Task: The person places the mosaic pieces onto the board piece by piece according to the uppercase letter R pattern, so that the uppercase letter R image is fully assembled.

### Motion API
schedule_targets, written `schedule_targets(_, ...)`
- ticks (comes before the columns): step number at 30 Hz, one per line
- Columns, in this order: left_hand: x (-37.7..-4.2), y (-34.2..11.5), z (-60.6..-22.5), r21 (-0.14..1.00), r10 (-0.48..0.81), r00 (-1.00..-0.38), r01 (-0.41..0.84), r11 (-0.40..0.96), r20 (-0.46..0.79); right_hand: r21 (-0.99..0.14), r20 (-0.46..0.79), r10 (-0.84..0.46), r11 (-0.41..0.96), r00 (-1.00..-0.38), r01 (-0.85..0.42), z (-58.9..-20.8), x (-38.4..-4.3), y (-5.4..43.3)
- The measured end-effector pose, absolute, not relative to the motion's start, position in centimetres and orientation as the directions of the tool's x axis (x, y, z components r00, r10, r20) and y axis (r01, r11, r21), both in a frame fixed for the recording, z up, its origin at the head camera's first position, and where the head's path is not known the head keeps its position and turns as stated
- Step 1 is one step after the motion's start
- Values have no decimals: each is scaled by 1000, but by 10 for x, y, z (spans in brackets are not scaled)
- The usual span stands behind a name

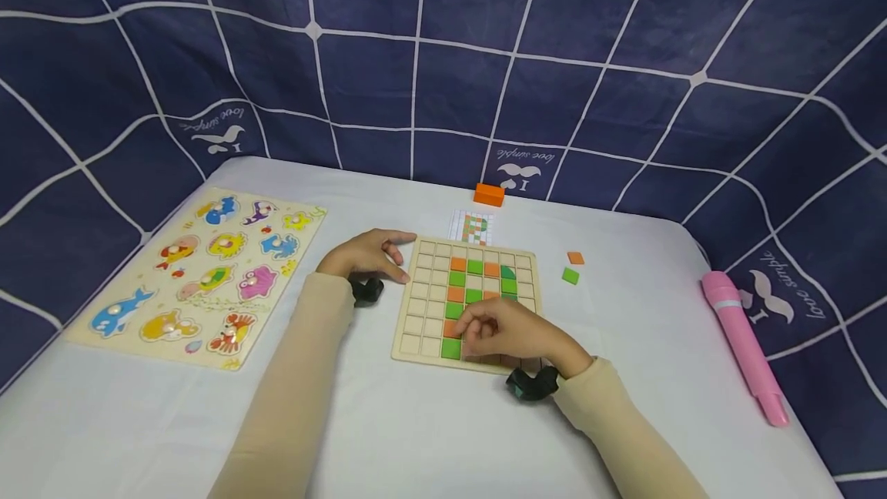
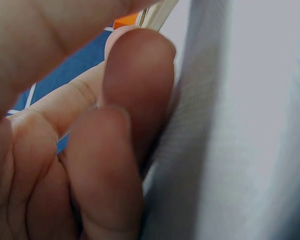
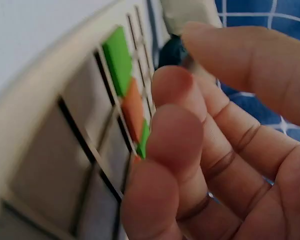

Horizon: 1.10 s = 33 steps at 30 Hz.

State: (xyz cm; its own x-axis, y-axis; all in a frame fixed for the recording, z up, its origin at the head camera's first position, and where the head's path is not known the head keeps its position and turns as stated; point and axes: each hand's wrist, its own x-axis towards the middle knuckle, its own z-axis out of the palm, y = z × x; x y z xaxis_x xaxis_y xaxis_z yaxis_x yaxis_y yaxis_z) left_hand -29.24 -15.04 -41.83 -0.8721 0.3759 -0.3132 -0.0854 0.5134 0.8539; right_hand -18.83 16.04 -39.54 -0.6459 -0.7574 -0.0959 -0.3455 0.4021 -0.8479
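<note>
A square wooden grid board (image 1: 421, 304) lies in the middle of the white table, partly filled with green and orange square tiles. My left hand (image 1: 367, 255) rests at its left side, index finger reaching the upper left corner and thumb at the left edge. Over the lower part of the board is my right hand (image 1: 509, 326), fingers loosely bent, covering some cells. Its fingertips are close to an orange tile (image 3: 133, 109) in the right wrist view, above a green tile (image 1: 451, 349). No tile shows between thumb and fingers. A dark green rounded piece (image 1: 508, 273) sits at the upper right.
Behind the board lie a printed pattern card (image 1: 476, 228) and an orange block (image 1: 489, 195). A loose orange tile (image 1: 576, 258) and green tile (image 1: 570, 276) are to the right. A sea-animal puzzle board (image 1: 208, 306) lies left, a pink toy microphone (image 1: 744, 345) far right.
</note>
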Motion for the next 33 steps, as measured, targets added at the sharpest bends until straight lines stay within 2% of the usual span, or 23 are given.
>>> schedule_targets(5, -294, -149, -417, 860, 379, -870, -93, 502, -315, -896, -93, -747, 351, -659, -272, -392, -199, 176)
schedule_targets(16, -294, -150, -417, 859, 380, -868, -97, 503, -321, -960, -113, -656, 265, -746, -88, -392, -217, 209)
schedule_targets(26, -294, -151, -416, 845, 365, -869, -103, 525, -333, -965, -128, -511, 263, -850, -13, -400, -229, 235)
schedule_targets(33, -296, -151, -415, 846, 372, -866, -101, 523, -334, -968, -71, -398, 248, -914, -33, -400, -233, 249)
